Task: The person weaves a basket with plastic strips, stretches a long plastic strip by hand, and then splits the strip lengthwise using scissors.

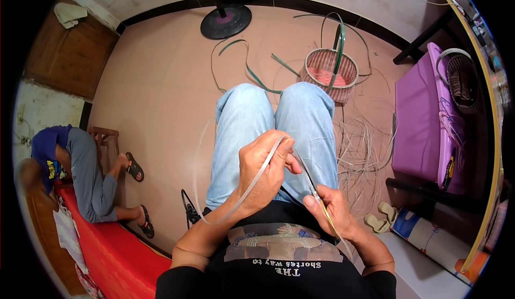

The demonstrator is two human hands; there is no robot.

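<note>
My left hand [263, 162] is closed in front of my knees, pinching a thin whitish weaving strip [249, 190]. The strip curls over the back of this hand and loops out to the left past my wrist. My right hand [333, 209] is wrapped round a slim, pointed metal tool [307, 171] with a yellowish lower part; its exact kind is unclear. The tool slants up and left, its tip close to my left fingertips. Whether the tip touches the strip cannot be made out.
A striped woven basket [343, 94] with a green handle stands on the floor beyond my knees. Loose strips [362, 143] lie right, green strips [249, 74] ahead. A purple bin [421, 116] stands under the table [458, 4]. On the left, a person [88, 159] bends over a red surface [107, 245].
</note>
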